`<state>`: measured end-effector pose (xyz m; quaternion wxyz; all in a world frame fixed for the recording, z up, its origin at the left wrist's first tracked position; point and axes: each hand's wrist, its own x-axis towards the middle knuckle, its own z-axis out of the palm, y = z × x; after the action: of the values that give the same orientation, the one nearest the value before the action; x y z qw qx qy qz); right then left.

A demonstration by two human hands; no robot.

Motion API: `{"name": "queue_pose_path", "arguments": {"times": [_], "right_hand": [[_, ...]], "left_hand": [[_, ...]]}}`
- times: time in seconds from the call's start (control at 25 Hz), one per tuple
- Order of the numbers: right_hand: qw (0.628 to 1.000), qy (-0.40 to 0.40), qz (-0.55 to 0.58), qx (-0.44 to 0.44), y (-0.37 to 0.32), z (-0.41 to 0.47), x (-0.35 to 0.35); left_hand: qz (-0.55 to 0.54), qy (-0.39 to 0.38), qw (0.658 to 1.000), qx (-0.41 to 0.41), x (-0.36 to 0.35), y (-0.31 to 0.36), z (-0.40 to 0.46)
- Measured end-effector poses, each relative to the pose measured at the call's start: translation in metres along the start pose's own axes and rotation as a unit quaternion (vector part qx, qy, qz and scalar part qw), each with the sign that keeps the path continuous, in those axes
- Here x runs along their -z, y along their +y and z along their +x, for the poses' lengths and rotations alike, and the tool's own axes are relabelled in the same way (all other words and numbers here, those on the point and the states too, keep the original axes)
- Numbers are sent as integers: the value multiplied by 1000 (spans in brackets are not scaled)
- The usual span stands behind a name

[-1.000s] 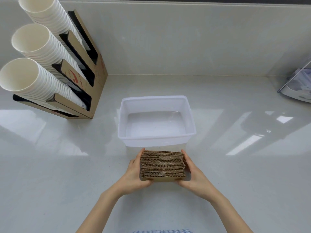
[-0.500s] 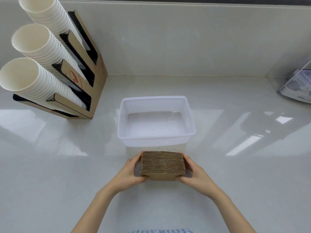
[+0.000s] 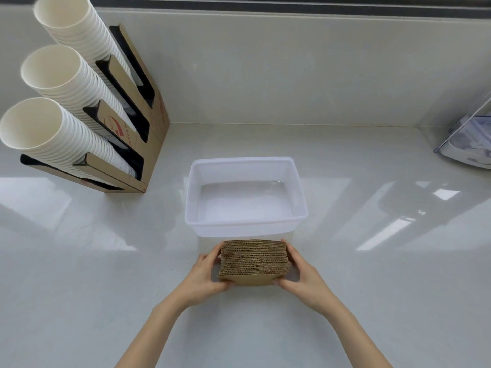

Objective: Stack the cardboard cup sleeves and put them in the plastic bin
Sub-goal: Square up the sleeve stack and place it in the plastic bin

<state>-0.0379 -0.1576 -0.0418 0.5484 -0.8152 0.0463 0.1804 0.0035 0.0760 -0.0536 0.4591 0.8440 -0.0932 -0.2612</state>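
A neat stack of brown corrugated cardboard cup sleeves (image 3: 253, 260) stands on edge just in front of the translucent white plastic bin (image 3: 245, 225). My left hand (image 3: 204, 277) presses the stack's left end and my right hand (image 3: 303, 277) presses its right end, thumbs under the near bottom corners. The bin sits in the middle of the counter and holds nothing. Whether the stack rests on the counter or hangs just above it is unclear.
A cardboard dispenser (image 3: 138, 128) with three tilted columns of white paper cups (image 3: 53, 128) stands at the back left. A clear-lidded appliance (image 3: 467, 144) sits at the right edge. The glossy counter ends at a wall behind the bin.
The stack has tipped slightly, showing its plain front face at the bottom. Both hands have slid lower around the stack's ends.
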Motion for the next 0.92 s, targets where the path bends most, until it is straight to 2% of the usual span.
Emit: {"name": "queue_pose_path", "arguments": {"times": [0.28,0.4,0.6,0.72,0.92], "right_hand": [[999,-11,37,-3,-6,-1,7],[994,-39,97,-21,-18,-6,12],[984,-48,170,-27,-34,-4,14],[979,-32,202,-28,-45,-1,13],[977,-16,210,-29,-60,2,10]], "left_hand": [[-38,-34,999,18,5,3,-4],[-112,-52,992,37,10,14,-15],[-265,-79,960,35,16,36,-24],[-360,-61,931,20,13,49,-22],[-385,7,923,8,10,65,-17]]}}
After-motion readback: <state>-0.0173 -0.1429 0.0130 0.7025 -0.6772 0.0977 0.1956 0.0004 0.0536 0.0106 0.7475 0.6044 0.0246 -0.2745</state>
